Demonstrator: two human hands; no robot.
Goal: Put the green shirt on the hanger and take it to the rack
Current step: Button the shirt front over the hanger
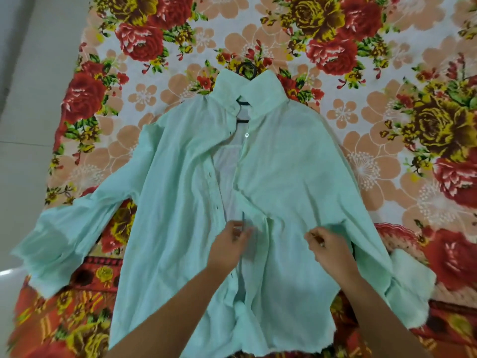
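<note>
A pale green shirt point(180, 192) lies spread face up on a floral bed sheet, sleeves out to both sides. A black hanger sits inside it; its hook point(246, 70) sticks out above the collar and a bit of its bar shows in the open neck. The front is open down the middle. My left hand point(228, 245) pinches the left front edge near mid-chest. My right hand point(329, 248) grips the right front panel, bunching the cloth.
The floral sheet point(387, 99) with red and yellow roses covers the bed. Pale floor tiles point(31, 125) run along the bed's left side. A red patterned border point(85, 306) lines the near edge.
</note>
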